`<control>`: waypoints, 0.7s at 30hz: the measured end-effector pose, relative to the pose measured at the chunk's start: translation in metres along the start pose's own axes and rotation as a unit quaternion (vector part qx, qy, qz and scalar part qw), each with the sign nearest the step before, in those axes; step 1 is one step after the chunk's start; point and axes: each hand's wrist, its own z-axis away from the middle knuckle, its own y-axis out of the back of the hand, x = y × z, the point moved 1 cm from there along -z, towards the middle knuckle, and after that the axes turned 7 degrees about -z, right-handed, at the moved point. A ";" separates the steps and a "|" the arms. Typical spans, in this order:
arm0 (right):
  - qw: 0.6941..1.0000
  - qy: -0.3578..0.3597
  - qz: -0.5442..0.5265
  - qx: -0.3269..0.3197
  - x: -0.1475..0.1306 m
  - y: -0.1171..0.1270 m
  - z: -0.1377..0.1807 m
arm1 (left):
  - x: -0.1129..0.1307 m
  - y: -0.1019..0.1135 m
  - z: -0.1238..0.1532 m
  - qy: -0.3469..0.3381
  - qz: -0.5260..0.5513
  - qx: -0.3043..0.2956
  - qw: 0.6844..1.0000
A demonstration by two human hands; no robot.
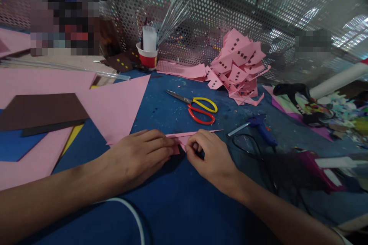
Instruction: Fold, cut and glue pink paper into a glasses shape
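Handling the pink strip (184, 138) is probably easy, seemingly light, bendy stuff (creases fast, I'd bet), best pinched by its edges on the blue tabletop (184, 203), where the left hand (145, 148) lies flattish over it, can't tell if gripping, and the curled right hand (211, 155) pinches it, thumb to forefinger.

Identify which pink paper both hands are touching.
The narrow piece between the left hand and right hand; the dark-marked pile and flat strips lie farther back, the large sheets leftward.

A craft workshop, shown by scissors (190, 102), glue gun (262, 127) and cut pink sheets (117, 107).
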 end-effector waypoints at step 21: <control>1.000 0.002 0.015 -0.007 0.000 0.000 0.000 | -0.002 -0.004 0.004 -0.001 0.003 0.001 1.000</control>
